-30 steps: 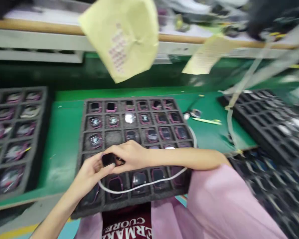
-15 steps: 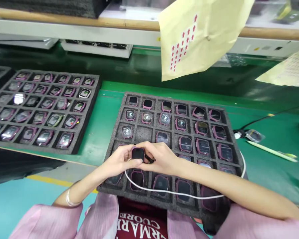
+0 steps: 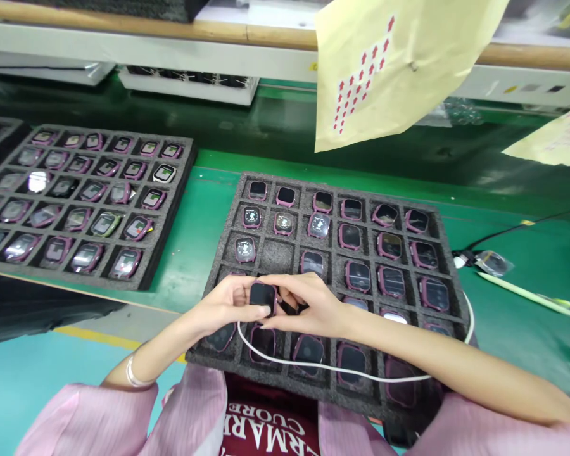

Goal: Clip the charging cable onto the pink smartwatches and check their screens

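Observation:
Over the front left of a dark foam tray (image 3: 247,396), a smartwatch (image 3: 262,296) with a purple case and dark screen is held up. My left hand (image 3: 228,302) is closed on its left side, thumb along the lower screen edge. My right hand (image 3: 308,305) grips it from the right, fingertips at the upper and lower edges. Something black shows among the right fingers; I cannot make out what it is. A white cable (image 3: 323,365) runs from under my left hand across the tray, its end hidden. Around the hands, the tray's compartments hold several similar watches, some with lit faces.
A second foam tray (image 3: 145,278) of watches lies to the left on the green table (image 3: 183,218). At right are a pale green pen (image 3: 527,293) and a small clear plastic bag (image 3: 494,262). A yellow paper sheet (image 3: 399,82) hangs from the shelf ahead.
The watch's dark screen has turned more squarely to the camera. My right fingers have shifted and opened slightly around the case's right side. The camera view has moved slightly.

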{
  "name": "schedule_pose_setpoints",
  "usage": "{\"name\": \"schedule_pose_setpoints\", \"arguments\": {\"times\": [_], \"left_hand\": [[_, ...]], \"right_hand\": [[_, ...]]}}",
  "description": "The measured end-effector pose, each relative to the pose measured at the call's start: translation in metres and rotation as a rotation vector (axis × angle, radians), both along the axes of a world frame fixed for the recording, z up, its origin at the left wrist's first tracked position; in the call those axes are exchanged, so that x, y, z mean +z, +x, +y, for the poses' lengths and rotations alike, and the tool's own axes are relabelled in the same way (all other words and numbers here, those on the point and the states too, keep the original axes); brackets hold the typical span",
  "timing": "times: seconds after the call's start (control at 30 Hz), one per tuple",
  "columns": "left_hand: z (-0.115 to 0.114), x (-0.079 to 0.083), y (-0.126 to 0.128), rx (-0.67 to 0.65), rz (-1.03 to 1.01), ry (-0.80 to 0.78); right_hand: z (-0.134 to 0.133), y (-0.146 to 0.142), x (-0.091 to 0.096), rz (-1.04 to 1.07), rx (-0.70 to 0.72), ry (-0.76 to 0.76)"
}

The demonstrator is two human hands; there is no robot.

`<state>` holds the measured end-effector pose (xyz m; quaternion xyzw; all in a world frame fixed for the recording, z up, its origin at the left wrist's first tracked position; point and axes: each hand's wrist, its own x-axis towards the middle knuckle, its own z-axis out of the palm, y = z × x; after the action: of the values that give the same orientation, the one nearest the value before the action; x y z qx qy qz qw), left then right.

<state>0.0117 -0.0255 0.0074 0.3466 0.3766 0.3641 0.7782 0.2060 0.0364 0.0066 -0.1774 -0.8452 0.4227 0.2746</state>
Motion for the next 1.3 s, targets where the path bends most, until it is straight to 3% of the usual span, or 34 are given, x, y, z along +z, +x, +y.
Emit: {"name": "schedule_pose_setpoints", "arguments": {"times": [0.13,0.27,0.5,0.57,0.77,0.97,1.3], "left_hand": [[0.001,-0.001,-0.006,-0.131,-0.190,-0.089],[0.004,-0.001,-0.009,-0.178,-0.214,-0.097],[0.004,0.001,-0.010,-0.322,-0.244,-0.130],[0.003,0.002,-0.009,-0.302,-0.236,-0.131],[0.004,-0.001,0.003,0.108,-0.003,0.052],[0.002,-0.004,0.009,0.101,0.146,0.113],[-0.001,-0.006,0.010,0.119,0.141,0.170]], "right_hand": [[0.000,-0.003,0.003,0.136,0.032,-0.315],[0.000,-0.008,0.002,0.138,0.004,-0.579],[-0.001,-0.008,-0.005,0.134,0.092,-0.690],[0.001,-0.007,-0.002,0.113,0.091,-0.611],[0.015,-0.002,0.013,-0.030,-0.003,-0.120],[0.015,0.005,0.014,-0.269,-0.033,0.287],[0.008,0.001,0.010,-0.288,-0.072,0.426]]}}
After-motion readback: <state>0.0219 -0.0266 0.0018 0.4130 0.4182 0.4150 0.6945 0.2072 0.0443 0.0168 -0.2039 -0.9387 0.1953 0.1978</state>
